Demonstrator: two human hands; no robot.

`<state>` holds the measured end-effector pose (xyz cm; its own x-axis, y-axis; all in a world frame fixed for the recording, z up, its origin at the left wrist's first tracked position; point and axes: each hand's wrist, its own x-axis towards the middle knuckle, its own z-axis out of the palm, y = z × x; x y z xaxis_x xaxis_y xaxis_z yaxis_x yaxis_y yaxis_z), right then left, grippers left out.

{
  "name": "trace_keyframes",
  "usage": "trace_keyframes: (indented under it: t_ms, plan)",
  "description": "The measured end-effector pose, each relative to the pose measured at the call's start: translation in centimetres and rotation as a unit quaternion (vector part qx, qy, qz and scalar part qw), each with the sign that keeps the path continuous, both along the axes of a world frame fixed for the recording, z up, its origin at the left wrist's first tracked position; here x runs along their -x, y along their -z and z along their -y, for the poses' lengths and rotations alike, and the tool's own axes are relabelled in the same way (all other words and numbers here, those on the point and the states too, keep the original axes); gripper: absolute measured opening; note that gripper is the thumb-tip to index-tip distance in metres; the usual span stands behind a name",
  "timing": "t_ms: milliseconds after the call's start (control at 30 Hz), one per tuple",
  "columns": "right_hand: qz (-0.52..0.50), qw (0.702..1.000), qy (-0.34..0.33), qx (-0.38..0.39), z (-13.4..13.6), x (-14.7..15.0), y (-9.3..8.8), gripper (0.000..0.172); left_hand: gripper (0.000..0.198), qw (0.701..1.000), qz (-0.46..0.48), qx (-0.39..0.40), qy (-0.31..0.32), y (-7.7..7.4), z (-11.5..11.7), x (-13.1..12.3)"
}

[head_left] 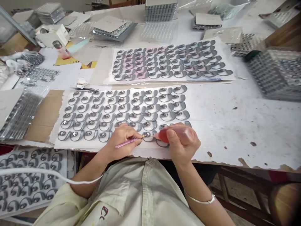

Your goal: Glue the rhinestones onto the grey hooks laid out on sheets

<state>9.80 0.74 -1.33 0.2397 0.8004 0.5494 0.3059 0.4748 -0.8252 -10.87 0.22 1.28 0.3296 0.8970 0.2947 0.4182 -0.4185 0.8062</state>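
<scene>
Working at one small gray piece (150, 140)
Left hand (122, 139) pinches a pink stick (127, 143), right hand (182, 142) pinches a red rubber bulb (164, 135), both near its round metal center (147, 134).

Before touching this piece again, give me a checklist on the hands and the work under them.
1. Left hand grips the pink stick, tip at the round metal disc: ok.
2. Right hand holds the red squeeze bulb, nozzle aimed at that disc: ok.
3. White sheet under the rows lies flat near the hands: ok.
4. Surface of the disc under the tip: cannot tell, too small.
5. Grey curved piece below the right hand: cannot tell, partly hidden.
6. White cord lies away from both hands: ok.
</scene>
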Motion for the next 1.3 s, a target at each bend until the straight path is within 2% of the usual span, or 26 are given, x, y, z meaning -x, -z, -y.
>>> trace_keyframes:
  t_ms: [300, 667, 1067, 1300]
  plan:
    - [0.005, 1.000, 0.016, 0.001, 0.2, 0.1, 0.4, 0.013, 0.006, 0.998, 0.010, 0.064, -0.012, 0.1, 0.0, 0.2]
    - [-0.022, 0.999, 0.011, -0.024, 0.2, 0.1, 0.3, 0.012, 0.006, 0.997, 0.019, 0.068, -0.011, 0.1, 0.0, 0.2]
    - [-0.011, 1.000, 0.003, 0.009, 0.5, -0.1, 1.0, 0.012, 0.007, 0.998, 0.007, 0.061, -0.001, 0.0, -0.1, 0.2]
    - [0.027, 0.999, -0.006, -0.030, 0.2, 0.2, 0.1, 0.012, 0.008, 0.998, 0.002, 0.062, -0.005, 0.0, -0.2, 0.2]
